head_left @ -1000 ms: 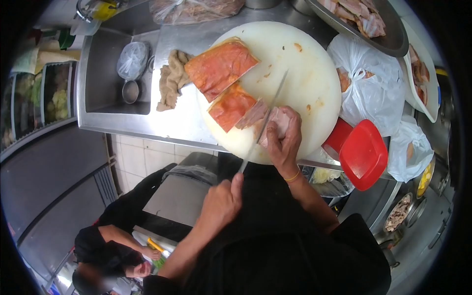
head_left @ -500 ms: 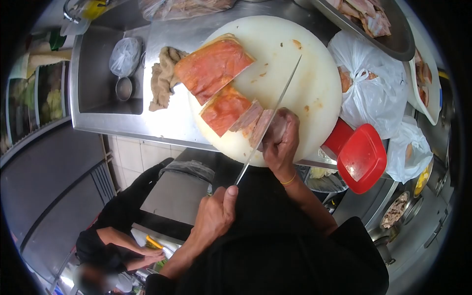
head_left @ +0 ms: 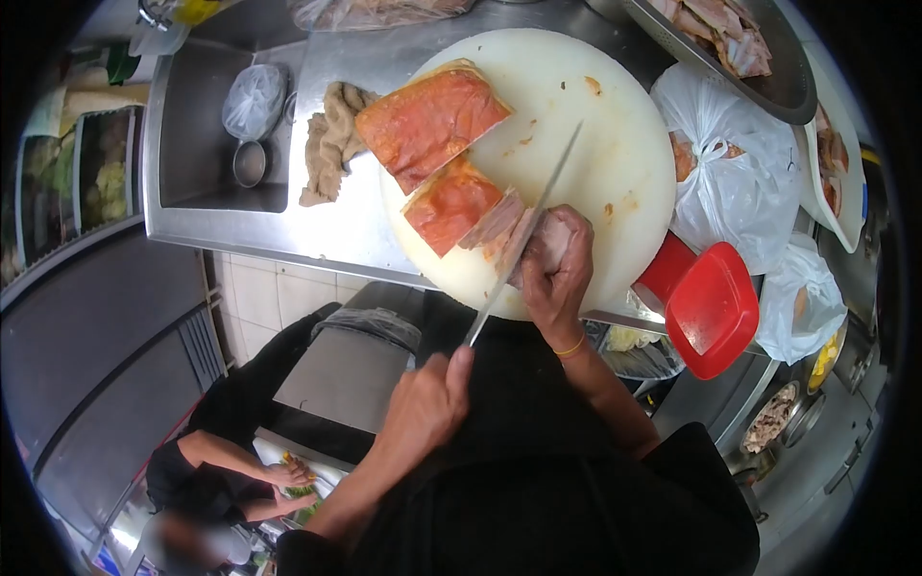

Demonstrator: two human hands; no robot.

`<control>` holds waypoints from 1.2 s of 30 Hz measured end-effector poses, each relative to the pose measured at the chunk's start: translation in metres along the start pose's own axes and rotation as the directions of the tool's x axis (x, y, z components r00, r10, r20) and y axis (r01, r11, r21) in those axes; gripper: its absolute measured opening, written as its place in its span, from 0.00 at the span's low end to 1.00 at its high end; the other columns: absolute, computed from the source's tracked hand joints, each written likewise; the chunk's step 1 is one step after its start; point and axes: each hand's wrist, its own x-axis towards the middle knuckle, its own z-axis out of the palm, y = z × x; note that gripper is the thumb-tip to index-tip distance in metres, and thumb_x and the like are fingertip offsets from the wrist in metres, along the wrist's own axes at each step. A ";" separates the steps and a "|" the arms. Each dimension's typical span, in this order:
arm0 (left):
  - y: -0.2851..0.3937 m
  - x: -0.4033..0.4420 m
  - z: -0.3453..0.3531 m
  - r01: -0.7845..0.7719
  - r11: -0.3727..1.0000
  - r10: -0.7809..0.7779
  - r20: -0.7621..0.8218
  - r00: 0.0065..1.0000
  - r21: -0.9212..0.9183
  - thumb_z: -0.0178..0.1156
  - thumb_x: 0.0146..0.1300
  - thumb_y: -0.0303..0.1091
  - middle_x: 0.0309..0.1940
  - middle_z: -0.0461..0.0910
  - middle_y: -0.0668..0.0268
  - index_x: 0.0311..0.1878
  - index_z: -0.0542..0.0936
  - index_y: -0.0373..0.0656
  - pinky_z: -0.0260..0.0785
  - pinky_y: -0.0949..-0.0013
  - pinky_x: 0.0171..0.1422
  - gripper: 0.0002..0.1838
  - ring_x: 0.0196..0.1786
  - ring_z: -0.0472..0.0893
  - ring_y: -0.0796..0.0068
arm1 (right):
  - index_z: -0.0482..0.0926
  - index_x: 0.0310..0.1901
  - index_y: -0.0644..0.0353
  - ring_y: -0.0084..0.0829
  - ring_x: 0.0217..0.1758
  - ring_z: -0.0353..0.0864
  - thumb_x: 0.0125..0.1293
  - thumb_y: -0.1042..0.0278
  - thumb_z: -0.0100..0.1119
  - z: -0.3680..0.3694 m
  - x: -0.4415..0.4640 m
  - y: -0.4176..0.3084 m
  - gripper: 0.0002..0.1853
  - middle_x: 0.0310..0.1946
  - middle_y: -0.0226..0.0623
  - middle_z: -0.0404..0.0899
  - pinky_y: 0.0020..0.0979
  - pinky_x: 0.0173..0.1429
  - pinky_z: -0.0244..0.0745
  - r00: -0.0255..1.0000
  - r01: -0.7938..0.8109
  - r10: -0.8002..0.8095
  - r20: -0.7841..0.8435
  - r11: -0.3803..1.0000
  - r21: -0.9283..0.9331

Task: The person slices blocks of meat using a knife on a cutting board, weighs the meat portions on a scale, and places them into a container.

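My left hand (head_left: 427, 403) grips the handle of a long knife (head_left: 528, 228), whose blade slants up and to the right over a round white cutting board (head_left: 624, 125). My right hand (head_left: 565, 283) is closed round a pale piece of meat (head_left: 554, 240) just right of the blade. Cut slices (head_left: 494, 223) lean left of the blade, against a smaller slab of meat with orange-red skin (head_left: 449, 206). Behind that, a larger orange-red slab (head_left: 432, 120) lies on the board. The blade hides part of the meat beneath it.
A brown cloth (head_left: 331, 144) lies between the board and the sink (head_left: 216, 187). To the right are a tied plastic bag (head_left: 730, 187), a red container (head_left: 711, 312) and a metal bowl of meat (head_left: 802, 91). A co-worker's hands (head_left: 293, 485) are at the lower left.
The knife has slid back slightly towards me with my left hand. My right hand stays on the meat. The view has shifted a little. The co-worker's hands have moved.
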 end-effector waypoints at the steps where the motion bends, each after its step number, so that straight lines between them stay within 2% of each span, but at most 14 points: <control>1: -0.007 0.017 0.010 0.007 1.000 -0.007 0.003 1.000 0.013 0.42 0.79 0.55 0.26 0.77 0.33 0.31 0.77 0.32 0.70 0.35 0.43 0.33 0.35 0.77 0.25 | 0.70 0.57 0.69 0.53 0.55 0.73 0.60 0.70 0.61 0.000 0.000 -0.001 0.24 0.52 0.53 0.75 0.48 0.62 0.68 1.000 -0.023 0.023 0.003 1.000 -0.001; 2: -0.011 0.028 0.018 0.012 1.000 -0.012 0.002 1.000 0.021 0.42 0.79 0.55 0.26 0.78 0.33 0.31 0.77 0.33 0.70 0.35 0.44 0.33 0.36 0.78 0.25 | 0.71 0.56 0.69 0.53 0.55 0.73 0.60 0.70 0.61 -0.002 0.001 -0.003 0.23 0.51 0.52 0.75 0.48 0.62 0.68 1.000 -0.016 0.016 0.012 1.000 0.011; 4: -0.015 0.037 0.016 -0.007 0.996 0.010 0.031 0.999 -0.086 0.40 0.80 0.55 0.28 0.77 0.32 0.32 0.77 0.31 0.69 0.37 0.46 0.34 0.39 0.77 0.25 | 0.71 0.56 0.68 0.52 0.54 0.73 0.60 0.70 0.61 -0.003 0.002 -0.003 0.22 0.51 0.52 0.75 0.48 0.62 0.68 1.000 -0.008 0.007 0.010 1.000 0.026; 5: -0.015 0.034 0.014 0.019 0.994 -0.014 0.052 0.999 -0.105 0.39 0.80 0.55 0.28 0.77 0.31 0.32 0.77 0.30 0.68 0.37 0.46 0.34 0.39 0.77 0.25 | 0.72 0.56 0.68 0.51 0.54 0.73 0.60 0.70 0.61 -0.001 0.000 0.000 0.22 0.51 0.51 0.75 0.48 0.63 0.67 0.999 0.038 -0.038 -0.022 0.999 0.017; 6: -0.014 0.030 0.011 0.049 0.991 -0.040 0.069 0.997 -0.123 0.39 0.80 0.55 0.29 0.77 0.31 0.33 0.77 0.30 0.68 0.37 0.47 0.34 0.39 0.77 0.24 | 0.72 0.56 0.68 0.51 0.54 0.73 0.59 0.70 0.61 -0.001 -0.004 -0.001 0.22 0.51 0.52 0.75 0.47 0.63 0.67 1.000 0.016 -0.015 -0.010 0.999 0.028; 9: -0.003 0.009 0.001 -0.022 0.988 0.030 0.048 0.998 -0.151 0.39 0.80 0.55 0.27 0.76 0.32 0.32 0.76 0.30 0.67 0.38 0.44 0.34 0.37 0.77 0.25 | 0.71 0.56 0.68 0.52 0.56 0.72 0.58 0.71 0.62 -0.003 0.002 -0.001 0.25 0.51 0.52 0.75 0.48 0.63 0.67 1.000 0.001 -0.001 -0.005 0.998 0.059; 12: 0.010 -0.006 -0.012 0.032 0.992 -0.023 0.076 0.997 -0.121 0.41 0.80 0.54 0.25 0.76 0.33 0.32 0.76 0.30 0.68 0.38 0.42 0.33 0.35 0.76 0.25 | 0.70 0.57 0.68 0.53 0.56 0.72 0.57 0.71 0.62 0.002 -0.001 0.002 0.26 0.52 0.52 0.75 0.48 0.62 0.67 0.999 -0.004 0.007 -0.042 0.996 0.089; 15: 0.002 -0.016 -0.011 0.001 0.994 0.003 0.043 0.999 -0.107 0.42 0.80 0.54 0.24 0.75 0.34 0.32 0.76 0.31 0.68 0.38 0.40 0.33 0.33 0.76 0.26 | 0.69 0.58 0.68 0.53 0.56 0.72 0.57 0.71 0.62 0.001 -0.001 0.005 0.27 0.53 0.53 0.75 0.49 0.62 0.67 0.998 0.059 -0.058 -0.032 0.998 0.013; 18: -0.001 -0.022 -0.012 0.000 0.995 0.004 0.039 0.999 -0.102 0.43 0.79 0.55 0.23 0.75 0.34 0.32 0.76 0.32 0.69 0.38 0.40 0.32 0.33 0.76 0.26 | 0.69 0.58 0.69 0.54 0.56 0.73 0.58 0.71 0.62 0.000 0.000 0.002 0.26 0.53 0.53 0.75 0.48 0.62 0.68 0.999 0.044 -0.044 -0.015 0.999 -0.006; 27: -0.010 -0.020 -0.001 -0.042 0.999 0.042 -0.038 0.998 -0.002 0.45 0.79 0.53 0.23 0.76 0.34 0.29 0.76 0.32 0.69 0.37 0.38 0.31 0.31 0.76 0.26 | 0.69 0.58 0.69 0.54 0.54 0.73 0.59 0.72 0.59 0.000 0.000 0.003 0.25 0.52 0.53 0.75 0.48 0.61 0.68 0.998 0.054 -0.054 -0.018 0.998 0.017; 33: 0.002 0.016 0.011 -0.104 0.994 0.102 -0.054 0.993 -0.041 0.44 0.79 0.53 0.24 0.76 0.34 0.29 0.76 0.32 0.69 0.37 0.38 0.32 0.32 0.77 0.26 | 0.69 0.58 0.70 0.53 0.54 0.73 0.59 0.72 0.58 0.000 0.002 -0.001 0.24 0.52 0.54 0.75 0.48 0.61 0.69 0.999 0.044 -0.044 -0.008 0.999 0.017; 36: 0.000 0.015 0.007 -0.076 0.995 0.073 -0.037 0.997 -0.070 0.43 0.79 0.53 0.24 0.76 0.33 0.28 0.76 0.32 0.69 0.37 0.39 0.32 0.33 0.76 0.25 | 0.70 0.58 0.69 0.52 0.54 0.73 0.59 0.72 0.58 -0.001 0.001 0.003 0.24 0.52 0.53 0.74 0.48 0.61 0.69 0.999 0.041 -0.042 0.007 0.998 0.048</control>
